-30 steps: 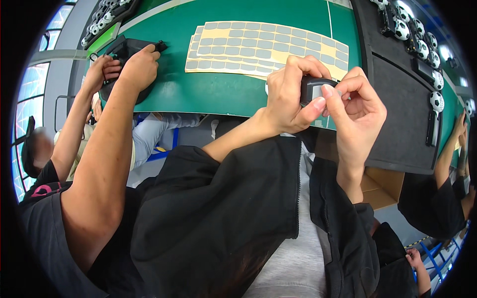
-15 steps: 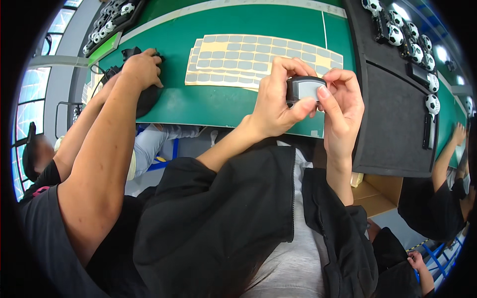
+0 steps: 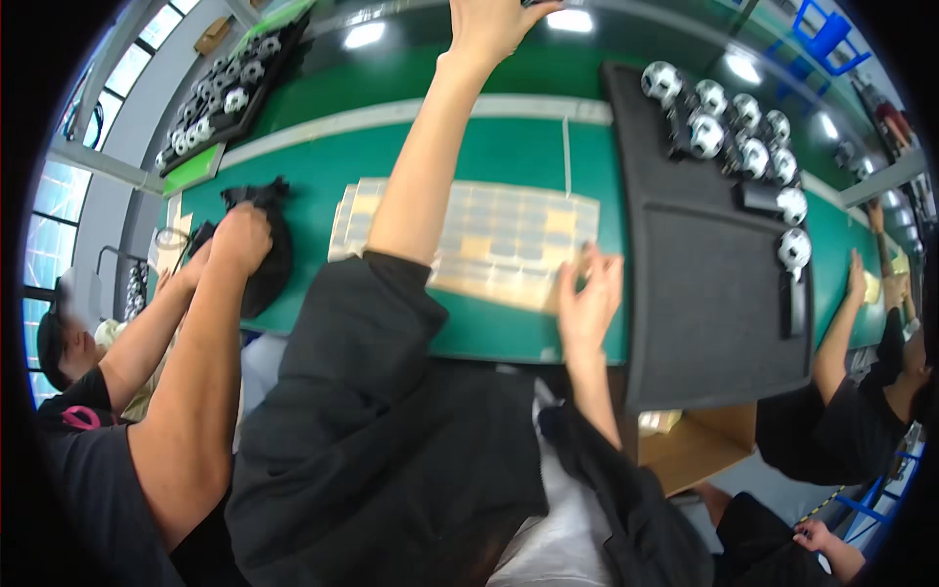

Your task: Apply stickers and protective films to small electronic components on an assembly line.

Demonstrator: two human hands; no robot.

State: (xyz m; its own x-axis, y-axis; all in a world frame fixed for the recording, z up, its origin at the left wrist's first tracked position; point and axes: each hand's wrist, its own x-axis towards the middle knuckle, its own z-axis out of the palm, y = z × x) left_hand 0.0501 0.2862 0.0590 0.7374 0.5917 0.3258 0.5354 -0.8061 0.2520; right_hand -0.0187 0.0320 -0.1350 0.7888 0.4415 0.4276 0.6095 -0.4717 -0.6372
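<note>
My left arm stretches far forward across the green table. My left hand is at the top edge of the picture, with most of its fingers cut off. Its thumb points right, beside a dark sliver too small to make out. Below that forearm lie stacked cream sheets of grey rounded labels, with several labels gone from the top one. My right hand hovers at the right end of the sheets, slightly smeared. Its fingers are bent, with a gap to the thumb and nothing visible between them.
To the right, a black foam tray holds several black devices topped with football-patterned balls. Another such tray stands far left. A co-worker's hand works at a black bag on my left. An open carton sits below the right tray.
My left hand has left the spot in front of me and swung far forward. The black and grey device is no longer visible between my hands. My right hand has lowered and the view has shifted.
</note>
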